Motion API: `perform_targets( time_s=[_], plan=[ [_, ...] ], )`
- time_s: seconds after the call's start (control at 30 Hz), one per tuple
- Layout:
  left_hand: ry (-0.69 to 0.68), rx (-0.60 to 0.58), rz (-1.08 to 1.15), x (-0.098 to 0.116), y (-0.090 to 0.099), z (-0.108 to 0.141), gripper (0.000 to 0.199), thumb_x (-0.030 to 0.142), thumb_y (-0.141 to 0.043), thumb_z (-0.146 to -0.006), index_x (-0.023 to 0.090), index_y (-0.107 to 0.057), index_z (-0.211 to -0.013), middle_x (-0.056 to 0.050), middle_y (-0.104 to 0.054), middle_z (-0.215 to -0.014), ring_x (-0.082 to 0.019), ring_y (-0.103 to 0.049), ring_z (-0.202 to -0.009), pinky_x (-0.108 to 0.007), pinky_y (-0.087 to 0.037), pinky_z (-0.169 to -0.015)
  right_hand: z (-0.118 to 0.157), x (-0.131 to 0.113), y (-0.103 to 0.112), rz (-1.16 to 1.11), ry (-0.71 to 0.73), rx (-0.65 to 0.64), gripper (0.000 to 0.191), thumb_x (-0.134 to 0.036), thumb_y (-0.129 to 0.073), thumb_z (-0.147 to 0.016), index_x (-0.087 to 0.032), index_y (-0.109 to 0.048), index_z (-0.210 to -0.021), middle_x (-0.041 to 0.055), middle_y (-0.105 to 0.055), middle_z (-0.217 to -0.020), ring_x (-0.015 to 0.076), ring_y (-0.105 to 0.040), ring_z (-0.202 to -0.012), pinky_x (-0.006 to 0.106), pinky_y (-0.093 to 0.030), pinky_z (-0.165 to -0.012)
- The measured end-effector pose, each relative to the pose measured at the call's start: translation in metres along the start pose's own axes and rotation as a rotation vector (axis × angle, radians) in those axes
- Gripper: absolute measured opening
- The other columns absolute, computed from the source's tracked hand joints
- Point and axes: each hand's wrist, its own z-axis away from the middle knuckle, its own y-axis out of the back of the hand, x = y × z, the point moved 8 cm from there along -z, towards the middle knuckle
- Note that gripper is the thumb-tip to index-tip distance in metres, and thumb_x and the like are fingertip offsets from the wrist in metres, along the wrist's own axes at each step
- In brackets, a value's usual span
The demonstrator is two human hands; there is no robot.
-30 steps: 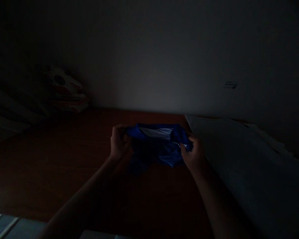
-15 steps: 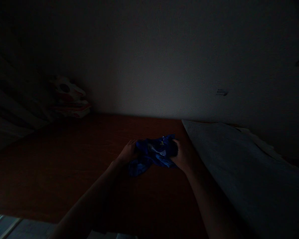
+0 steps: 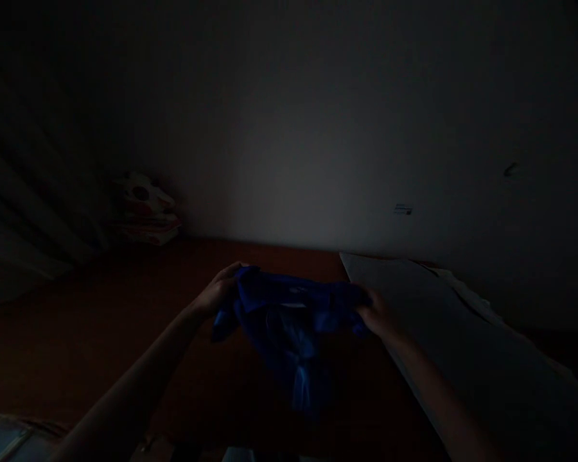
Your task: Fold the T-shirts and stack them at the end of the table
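A blue garment (image 3: 289,298) with a small whitish mark hangs in folds between my hands over the brown tabletop (image 3: 197,378). Its lower part droops toward me and is blurred at the bottom. My left hand (image 3: 220,290) is closed on its left end, and my right hand (image 3: 376,313) grips the opposite end. Some fingers of both hands are hidden by the fabric. The dim light leaves the garment's exact kind unclear.
A grey sheet (image 3: 414,321) covers the table's right side, with a pale ragged edge (image 3: 467,289) along it. At the back left, a white and red plush toy (image 3: 144,192) sits on a stack of flat items (image 3: 149,230). A pale wall (image 3: 289,160) rises behind.
The bunched garment has been lifted and spread sideways, and its lower part now hangs down. My hands have moved farther apart. The scene has shifted slightly down in view.
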Motion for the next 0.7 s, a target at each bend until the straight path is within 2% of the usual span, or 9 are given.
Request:
perform_targets(
  time_s=[0.1,0.2,0.37,0.4,0.43,0.5,0.6,0.63,0.7],
  plan=[
    [0.039,-0.124,-0.306,0.038,0.014,0.009,0.041,0.038,-0.085,-0.057,0.024,-0.075,-0.094,-0.005,-0.076,-0.097,-0.027,-0.07,-0.093,-0.028,-0.056,-0.075,-0.002,-0.031,0.032,-0.024,0.02,-0.025,0.044,-0.041,-0.067,-0.072,-0.021,-0.075,-0.11,0.0077,-0.078,-0.105,0.0275,-0.071,-0.104,0.039,-0.056,-0.094],
    [0.1,-0.31,-0.57,0.057,0.015,0.019,0.041,0.041,-0.088,-0.059,0.027,-0.077,-0.095,-0.005,-0.078,-0.107,-0.032,-0.07,-0.107,-0.032,-0.056,-0.087,0.004,-0.053,0.042,0.047,-0.016,-0.227,0.043,-0.051,-0.072,-0.074,-0.021,-0.077,-0.105,0.0066,-0.078,-0.099,0.0267,-0.072,-0.1,0.035,-0.058,-0.088],
    [0.226,-0.684,-0.693,0.042,0.004,0.03,0.028,0.043,-0.085,-0.068,0.027,-0.079,-0.09,-0.004,-0.08,-0.095,-0.031,-0.073,-0.101,-0.036,-0.057,-0.09,0.029,-0.035,0.014,0.263,-0.271,-0.862,0.046,-0.058,-0.083,-0.066,-0.02,-0.08,-0.091,0.0039,-0.079,-0.089,0.0222,-0.073,-0.081,0.027,-0.057,-0.069],
    [0.223,-0.69,-0.71,0.036,0.006,0.023,0.026,0.039,-0.085,-0.067,0.026,-0.079,-0.088,-0.004,-0.08,-0.093,-0.03,-0.073,-0.098,-0.036,-0.058,-0.087,0.031,-0.029,0.004,0.253,-0.31,-0.969,0.045,-0.056,-0.085,-0.064,-0.019,-0.08,-0.088,0.0034,-0.079,-0.088,0.0223,-0.073,-0.079,0.028,-0.057,-0.069],
    [0.2,-0.634,-0.732,0.031,0.009,0.012,0.024,0.035,-0.086,-0.065,0.025,-0.078,-0.085,-0.004,-0.079,-0.09,-0.03,-0.074,-0.093,-0.035,-0.058,-0.084,0.025,-0.024,-0.003,0.243,-0.325,-0.988,0.041,-0.052,-0.087,-0.062,-0.019,-0.08,-0.085,0.0027,-0.079,-0.087,0.0227,-0.074,-0.078,0.029,-0.057,-0.069],
    [0.068,-0.327,-0.801,0.031,0.025,-0.022,0.018,0.025,-0.082,-0.064,0.022,-0.075,-0.08,-0.006,-0.077,-0.084,-0.03,-0.073,-0.085,-0.035,-0.058,-0.078,-0.008,-0.016,-0.01,0.261,-0.293,-0.765,0.031,-0.043,-0.086,-0.065,-0.019,-0.079,-0.083,0.0028,-0.079,-0.086,0.025,-0.074,-0.079,0.033,-0.059,-0.072],
    [-0.18,0.228,-0.913,0.044,0.047,-0.049,0.02,0.018,-0.066,-0.074,0.019,-0.072,-0.093,-0.012,-0.074,-0.095,-0.033,-0.069,-0.097,-0.045,-0.054,-0.091,-0.056,-0.01,0.003,0.416,-0.194,-0.173,0.034,-0.029,-0.076,-0.078,-0.018,-0.075,-0.11,0.012,-0.076,-0.114,0.0316,-0.069,-0.109,0.045,-0.053,-0.095],
    [-0.234,0.328,-0.942,0.044,0.046,-0.05,0.024,0.017,-0.062,-0.078,0.018,-0.07,-0.1,-0.014,-0.072,-0.103,-0.034,-0.066,-0.106,-0.05,-0.05,-0.098,-0.061,-0.01,0.005,0.477,-0.152,-0.027,0.041,-0.027,-0.073,-0.08,-0.017,-0.071,-0.12,0.0154,-0.071,-0.123,0.0333,-0.064,-0.119,0.049,-0.049,-0.101],
    [-0.301,0.356,-1.001,0.031,0.033,-0.042,0.028,0.018,-0.055,-0.084,0.017,-0.068,-0.109,-0.017,-0.068,-0.114,-0.035,-0.06,-0.115,-0.054,-0.044,-0.106,-0.055,-0.01,0.001,0.589,-0.035,0.164,0.046,-0.028,-0.07,-0.083,-0.017,-0.066,-0.127,0.0181,-0.067,-0.128,0.0338,-0.059,-0.124,0.051,-0.046,-0.105]
  ],
)
